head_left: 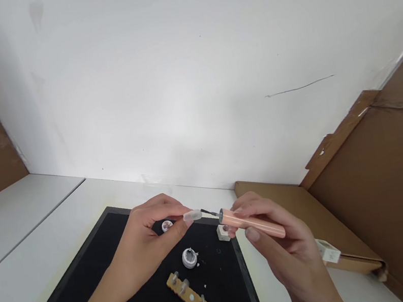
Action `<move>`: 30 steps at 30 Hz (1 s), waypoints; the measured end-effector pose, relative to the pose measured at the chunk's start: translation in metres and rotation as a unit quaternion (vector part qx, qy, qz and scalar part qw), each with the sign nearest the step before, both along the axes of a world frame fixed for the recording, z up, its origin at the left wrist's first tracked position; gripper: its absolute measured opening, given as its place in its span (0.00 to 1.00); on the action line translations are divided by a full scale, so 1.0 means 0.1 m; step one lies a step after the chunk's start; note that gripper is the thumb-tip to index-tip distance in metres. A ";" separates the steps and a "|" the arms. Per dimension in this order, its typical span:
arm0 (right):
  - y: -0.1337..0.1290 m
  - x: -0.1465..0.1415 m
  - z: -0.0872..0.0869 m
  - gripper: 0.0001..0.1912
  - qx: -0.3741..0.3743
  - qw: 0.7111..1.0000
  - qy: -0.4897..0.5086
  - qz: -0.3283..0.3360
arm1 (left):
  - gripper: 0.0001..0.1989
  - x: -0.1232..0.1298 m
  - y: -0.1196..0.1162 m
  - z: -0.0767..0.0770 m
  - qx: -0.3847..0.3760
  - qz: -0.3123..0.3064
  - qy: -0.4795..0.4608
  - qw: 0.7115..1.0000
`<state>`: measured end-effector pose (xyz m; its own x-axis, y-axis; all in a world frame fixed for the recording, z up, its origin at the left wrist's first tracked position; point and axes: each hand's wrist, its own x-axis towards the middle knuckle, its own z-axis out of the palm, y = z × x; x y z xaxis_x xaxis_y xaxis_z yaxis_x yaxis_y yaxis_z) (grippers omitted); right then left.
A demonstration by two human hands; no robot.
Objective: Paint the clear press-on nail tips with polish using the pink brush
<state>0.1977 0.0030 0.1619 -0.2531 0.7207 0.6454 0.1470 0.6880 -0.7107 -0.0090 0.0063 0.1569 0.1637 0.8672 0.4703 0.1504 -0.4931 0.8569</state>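
Note:
Between thumb and forefinger my left hand (150, 237) pinches a translucent whitish false nail (192, 215). My right hand (289, 244) is closed around the pink cylindrical handle of a brush (254, 224), held slanting. Its thin dark tip points left and reaches the right end of the nail; whether it touches, I cannot tell. Below the hands an open white jar (189, 258) stands on a black mat (140, 295), its contents greyish. Nearer to me lies a wooden strip (194, 301) with several short upright pegs.
A round white lid (166, 226) lies behind my left fingers, and a small white box (223, 232) sits at the mat's right edge. Small white crumbs lie near the jar. At the right are cardboard (308, 210) and another white box (328, 251). A white wall (173, 73) rises behind.

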 end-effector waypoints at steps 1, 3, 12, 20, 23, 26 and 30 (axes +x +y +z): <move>0.00 0.00 0.00 0.06 0.008 1.000 0.001 0.005 | 0.07 0.00 -0.01 0.00 0.002 -0.003 -0.005 1.000; -0.01 0.01 0.00 0.06 0.025 1.000 -0.002 0.010 | 0.06 0.00 -0.02 0.00 0.000 -0.012 -0.013 1.000; -0.13 -0.05 0.07 0.19 0.103 0.992 -0.054 -0.039 | 0.07 -0.01 -0.04 -0.02 -0.038 -0.074 -0.028 0.996; -0.20 0.01 0.08 0.18 0.137 0.983 -0.078 -0.097 | 0.09 -0.02 -0.01 -0.02 0.032 -0.052 0.025 0.998; -0.21 0.02 0.10 0.18 0.126 0.985 -0.082 -0.087 | 0.10 -0.02 0.01 -0.04 0.091 -0.046 0.036 0.994; -0.22 0.01 0.11 0.16 0.099 0.988 -0.074 -0.089 | 0.10 0.00 0.02 -0.08 0.134 -0.028 0.033 0.990; -0.23 -0.03 0.12 0.15 0.097 0.990 -0.060 -0.082 | 0.10 0.01 0.04 -0.12 0.167 -0.007 0.032 0.985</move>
<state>0.1946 -0.0203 0.1740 -0.2265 0.6238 0.7480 0.3435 0.7698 -0.5380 -0.0085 0.0099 0.1450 0.2133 0.6628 0.7178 0.1910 -0.7488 0.6347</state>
